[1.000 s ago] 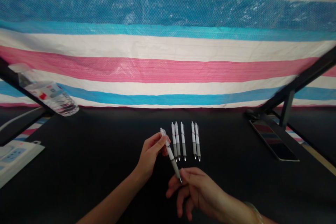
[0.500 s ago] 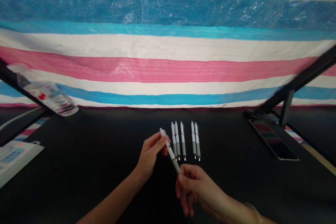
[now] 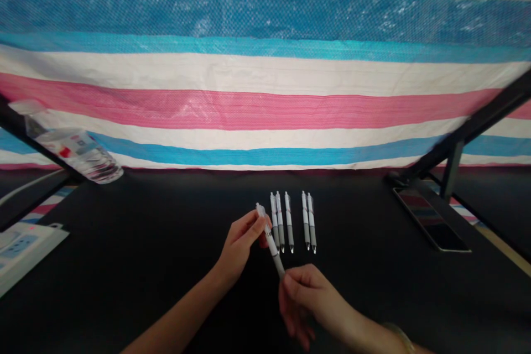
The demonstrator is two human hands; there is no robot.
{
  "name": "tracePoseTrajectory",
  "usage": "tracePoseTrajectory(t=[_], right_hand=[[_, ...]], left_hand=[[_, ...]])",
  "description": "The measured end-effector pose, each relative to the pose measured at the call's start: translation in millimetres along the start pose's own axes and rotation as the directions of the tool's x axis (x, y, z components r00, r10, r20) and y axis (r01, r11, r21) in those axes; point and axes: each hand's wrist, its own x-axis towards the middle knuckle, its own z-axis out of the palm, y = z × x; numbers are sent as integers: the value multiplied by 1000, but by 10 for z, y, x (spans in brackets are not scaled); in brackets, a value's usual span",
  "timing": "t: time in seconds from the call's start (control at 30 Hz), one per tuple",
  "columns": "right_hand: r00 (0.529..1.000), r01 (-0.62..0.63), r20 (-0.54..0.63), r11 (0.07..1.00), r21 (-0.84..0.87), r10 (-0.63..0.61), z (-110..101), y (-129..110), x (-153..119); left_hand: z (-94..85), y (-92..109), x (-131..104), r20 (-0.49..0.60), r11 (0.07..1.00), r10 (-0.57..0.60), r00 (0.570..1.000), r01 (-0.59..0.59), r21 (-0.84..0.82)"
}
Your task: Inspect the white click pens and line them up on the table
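Note:
A white pen (image 3: 272, 243) with a grey grip is held slantwise between my two hands, above the black table. My left hand (image 3: 240, 243) pinches its upper part near the clip and push button. At the lower end, my right hand (image 3: 309, 296) has thumb and forefinger closed on the grey grip; its other fingers hang below, slightly blurred, and the tip is hidden. Just beyond the held pen lie several similar white pens (image 3: 289, 221), side by side, with their grey grips towards me. Two of them form a pair (image 3: 308, 221) a little to the right.
A phone (image 3: 431, 221) lies at the right beside a black slanted bar (image 3: 456, 138). On the left are a clear plastic bottle (image 3: 78, 149), tilted, and a white power strip (image 3: 29, 251) with a red light. A striped plastic sheet (image 3: 265, 110) hangs behind the table (image 3: 166, 221).
Both hands and the pen have shifted slightly to the right. My right hand has turned a little at the pen's lower end, its loose fingers moving downward. The pens on the table have stayed put.

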Motion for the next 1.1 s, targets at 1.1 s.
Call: tracePoseTrajectory(t=[1.1], right_hand=[[993, -81, 107, 911, 404, 41, -59, 45, 71]], left_hand=[[31, 39, -1, 68, 999, -48, 997, 47, 16]])
